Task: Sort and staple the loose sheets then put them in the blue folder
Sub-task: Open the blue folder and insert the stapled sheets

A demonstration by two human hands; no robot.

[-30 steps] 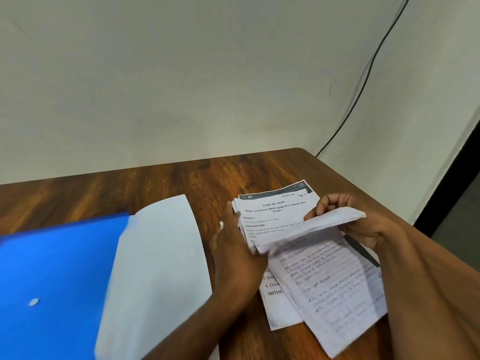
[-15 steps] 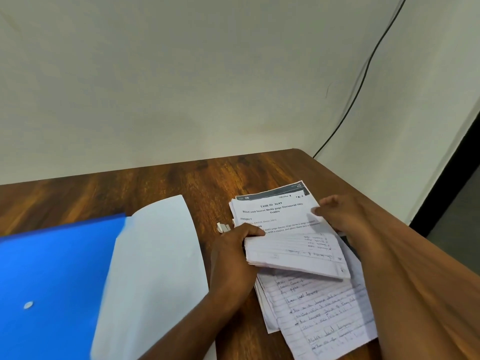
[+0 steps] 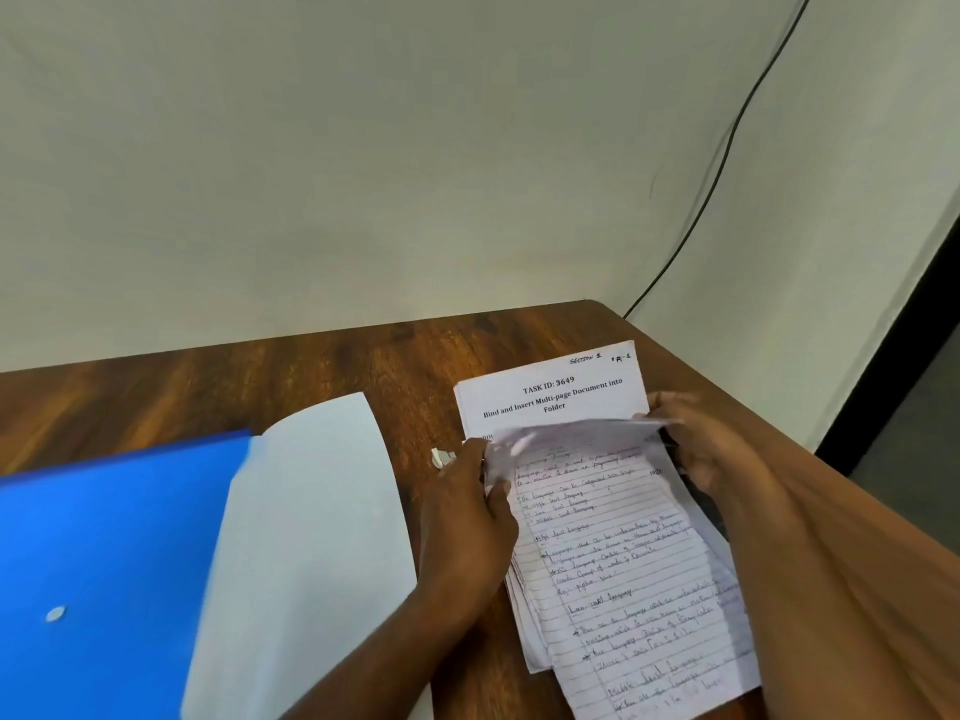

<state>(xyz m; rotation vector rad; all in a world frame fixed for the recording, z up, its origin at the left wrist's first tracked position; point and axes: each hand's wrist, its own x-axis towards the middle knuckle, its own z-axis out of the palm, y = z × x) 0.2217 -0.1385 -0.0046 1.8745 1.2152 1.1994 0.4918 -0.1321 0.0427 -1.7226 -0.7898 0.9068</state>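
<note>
Two hands on loose sheets (image 3: 618,553) at counter's (image 3: 322,376) far right corner: your left hand (image 3: 467,517) pinches stack's left edge, right hand (image 3: 701,449) grips lifted top page. Sorting step, you're mid-flip. Blue folder (image 3: 114,553) lies open at left edge. Next: square stack, find stapler, none visible.

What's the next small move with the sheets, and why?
Probably lay the lifted sheet flat and square the pile. Both the left hand and right hand pinch that sheet above the handwritten page, and the stack's lower edges are fanned unevenly, so it isn't ready to staple. The blue folder lies open alongside.
</note>
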